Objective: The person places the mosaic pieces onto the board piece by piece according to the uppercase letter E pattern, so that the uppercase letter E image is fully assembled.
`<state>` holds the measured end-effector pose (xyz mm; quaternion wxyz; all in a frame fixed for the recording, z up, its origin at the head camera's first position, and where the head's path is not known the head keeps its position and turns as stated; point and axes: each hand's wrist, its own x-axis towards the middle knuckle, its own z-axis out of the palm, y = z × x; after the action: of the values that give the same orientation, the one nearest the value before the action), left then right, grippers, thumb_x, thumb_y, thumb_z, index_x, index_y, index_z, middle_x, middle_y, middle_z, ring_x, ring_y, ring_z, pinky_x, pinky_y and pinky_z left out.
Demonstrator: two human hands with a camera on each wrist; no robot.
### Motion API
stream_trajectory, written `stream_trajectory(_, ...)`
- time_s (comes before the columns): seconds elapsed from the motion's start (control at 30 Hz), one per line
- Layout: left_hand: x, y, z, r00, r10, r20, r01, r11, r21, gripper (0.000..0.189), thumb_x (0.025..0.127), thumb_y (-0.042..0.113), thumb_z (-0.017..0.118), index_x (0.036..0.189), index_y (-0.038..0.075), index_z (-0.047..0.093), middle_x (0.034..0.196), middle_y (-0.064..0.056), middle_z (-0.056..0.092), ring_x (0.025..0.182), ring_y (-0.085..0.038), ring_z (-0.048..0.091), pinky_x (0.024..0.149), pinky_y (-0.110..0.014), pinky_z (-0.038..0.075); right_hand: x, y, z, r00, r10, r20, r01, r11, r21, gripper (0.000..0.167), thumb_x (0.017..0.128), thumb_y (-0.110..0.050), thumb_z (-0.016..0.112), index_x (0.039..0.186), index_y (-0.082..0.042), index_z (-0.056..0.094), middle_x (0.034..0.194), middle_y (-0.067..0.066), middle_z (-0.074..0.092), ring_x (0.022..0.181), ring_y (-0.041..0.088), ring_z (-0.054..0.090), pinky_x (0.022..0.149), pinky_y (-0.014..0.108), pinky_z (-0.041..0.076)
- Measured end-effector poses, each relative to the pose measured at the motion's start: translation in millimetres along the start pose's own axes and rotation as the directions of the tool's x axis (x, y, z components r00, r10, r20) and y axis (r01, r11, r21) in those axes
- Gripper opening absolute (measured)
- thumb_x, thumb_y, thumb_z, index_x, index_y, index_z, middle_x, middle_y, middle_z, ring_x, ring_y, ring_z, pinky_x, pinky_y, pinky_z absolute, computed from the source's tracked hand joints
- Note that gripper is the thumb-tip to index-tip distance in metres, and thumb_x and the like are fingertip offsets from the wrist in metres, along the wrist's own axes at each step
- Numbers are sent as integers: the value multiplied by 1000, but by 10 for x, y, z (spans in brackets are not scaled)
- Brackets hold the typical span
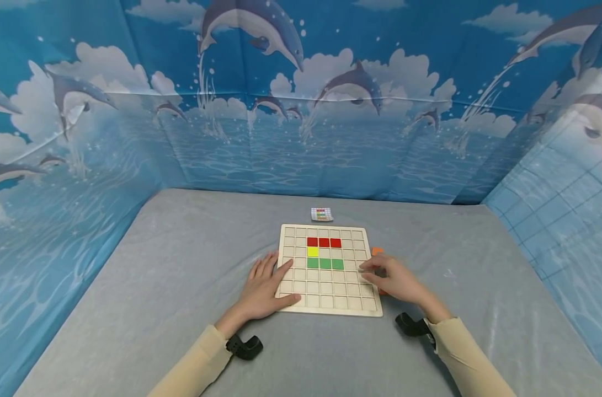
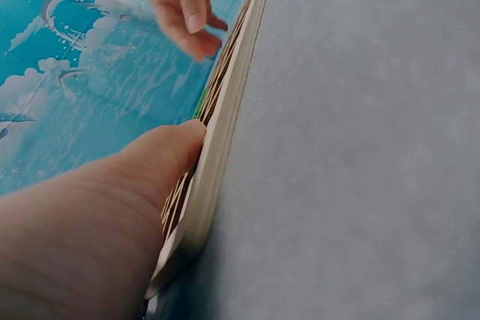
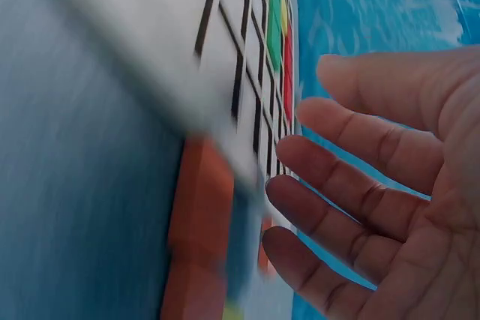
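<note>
A pale wooden grid board (image 1: 325,302) lies on the grey table. Three red tiles (image 1: 324,242) form a row in its upper part, with a yellow tile (image 1: 313,252) below the leftmost one. Under the yellow tile runs a row of three green tiles (image 1: 325,263). My left hand (image 1: 262,289) rests at the board's left edge, fingers spread and thumb on the lower-left squares. Over the right edge hovers my right hand (image 1: 394,279), its fingers loosely bent; the right wrist view shows nothing between fingers and thumb. Orange blocks (image 3: 201,200) sit beside the board, partly hidden beneath this hand.
A small card (image 1: 321,214) with a coloured grid pattern lies just beyond the board's far edge. Blue dolphin-print curtains (image 1: 291,149) border the grey table (image 1: 206,231) at the back and both sides. Each wrist carries a black camera mount (image 1: 246,348).
</note>
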<state>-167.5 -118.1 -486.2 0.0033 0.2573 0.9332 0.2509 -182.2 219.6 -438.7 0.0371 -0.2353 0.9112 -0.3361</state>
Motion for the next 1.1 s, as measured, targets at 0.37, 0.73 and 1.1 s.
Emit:
stream_trajectory(0.37, 0, -22, 12, 1000, 1, -2, -1, 1000, 10, 81, 87, 61, 53, 151, 18, 28, 156, -18, 10, 143, -30, 2, 110, -47, 0, -285, 349, -239, 988, 137, -75, -143, 987, -80, 37, 79, -24, 80, 106, -2, 68, 104, 10, 60, 90, 26, 55, 76, 45, 46)
stream_trajectory(0.73, 6, -15, 14, 1000, 3, 1, -3, 1000, 8, 81, 87, 63, 51, 151, 18, 28, 156, -17, 10, 142, -31, 3, 110, -47, 0, -367, 494, -331, 983, 184, -10, -184, 983, -16, 41, 72, -30, 84, 100, -4, 67, 96, 6, 54, 83, 22, 45, 69, 34, 41)
stream_trajectory(1.1, 5, -22, 13, 1000, 0, -2, 0, 1000, 20, 82, 87, 62, 52, 151, 18, 28, 156, -18, 10, 142, -31, 3, 110, -48, 1, -344, 480, -308, 969, 247, 2, -247, 969, 27, 36, 74, -19, 83, 94, -3, 58, 82, 5, 48, 69, 19, 42, 56, 29, 34)
